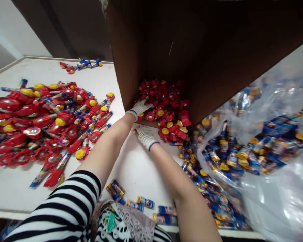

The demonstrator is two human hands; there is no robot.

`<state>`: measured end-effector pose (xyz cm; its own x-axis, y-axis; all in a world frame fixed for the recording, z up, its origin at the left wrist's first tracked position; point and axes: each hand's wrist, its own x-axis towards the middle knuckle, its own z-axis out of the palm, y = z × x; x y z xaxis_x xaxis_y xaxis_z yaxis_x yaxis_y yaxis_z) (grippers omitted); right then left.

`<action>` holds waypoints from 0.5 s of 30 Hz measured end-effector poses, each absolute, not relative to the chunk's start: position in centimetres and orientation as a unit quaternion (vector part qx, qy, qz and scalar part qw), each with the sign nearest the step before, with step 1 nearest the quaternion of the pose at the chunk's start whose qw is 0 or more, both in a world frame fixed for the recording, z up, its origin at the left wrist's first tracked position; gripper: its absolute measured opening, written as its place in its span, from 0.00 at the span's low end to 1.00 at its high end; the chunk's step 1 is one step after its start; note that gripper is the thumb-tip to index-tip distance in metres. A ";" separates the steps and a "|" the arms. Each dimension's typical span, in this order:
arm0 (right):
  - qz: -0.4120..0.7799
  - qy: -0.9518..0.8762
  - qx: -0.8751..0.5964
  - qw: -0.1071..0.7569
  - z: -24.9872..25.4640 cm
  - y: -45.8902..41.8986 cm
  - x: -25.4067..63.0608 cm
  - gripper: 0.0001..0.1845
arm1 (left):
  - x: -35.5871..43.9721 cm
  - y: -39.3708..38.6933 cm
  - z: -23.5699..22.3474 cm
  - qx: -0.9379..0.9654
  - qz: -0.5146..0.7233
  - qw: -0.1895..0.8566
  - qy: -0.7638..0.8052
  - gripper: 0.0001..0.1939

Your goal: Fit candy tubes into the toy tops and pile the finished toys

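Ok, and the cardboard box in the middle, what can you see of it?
The brown cardboard box has its open side toward the camera, so mainly its dark, matte inner walls show, with one thin pale mark high on the back wall, perhaps a staple or scratch. Its upper-left edge looks slightly frayed. A heap of red toys with yellow caps lies inside. The gloved left hand reaches in at the foot of the left wall. A clear plastic bag lies beside the right wall.

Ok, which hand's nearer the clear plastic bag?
Right. The right hand is left of the clear plastic bag, with spilled packets between them. The left hand is farther, by the cardboard box.
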<state>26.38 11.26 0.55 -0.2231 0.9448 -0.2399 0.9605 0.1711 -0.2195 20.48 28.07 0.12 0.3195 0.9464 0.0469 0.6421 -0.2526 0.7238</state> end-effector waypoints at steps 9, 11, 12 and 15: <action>-0.005 0.559 0.826 -0.071 7.2 15.0 40.5 0.25 | 20.4 25.7 -3.2 0.782 0.218 0.326 0.485 0.33; -0.062 0.544 0.836 -0.030 7.3 16.5 42.3 0.27 | 20.4 24.2 -3.3 0.788 0.219 0.333 0.470 0.30; -0.092 0.549 0.831 -0.016 7.1 16.9 42.6 0.28 | 20.4 23.4 -3.4 0.792 0.223 0.337 0.458 0.29; -0.137 0.577 0.805 -0.031 6.4 15.9 41.6 0.30 | 20.2 20.5 -4.1 0.799 0.231 0.355 0.427 0.28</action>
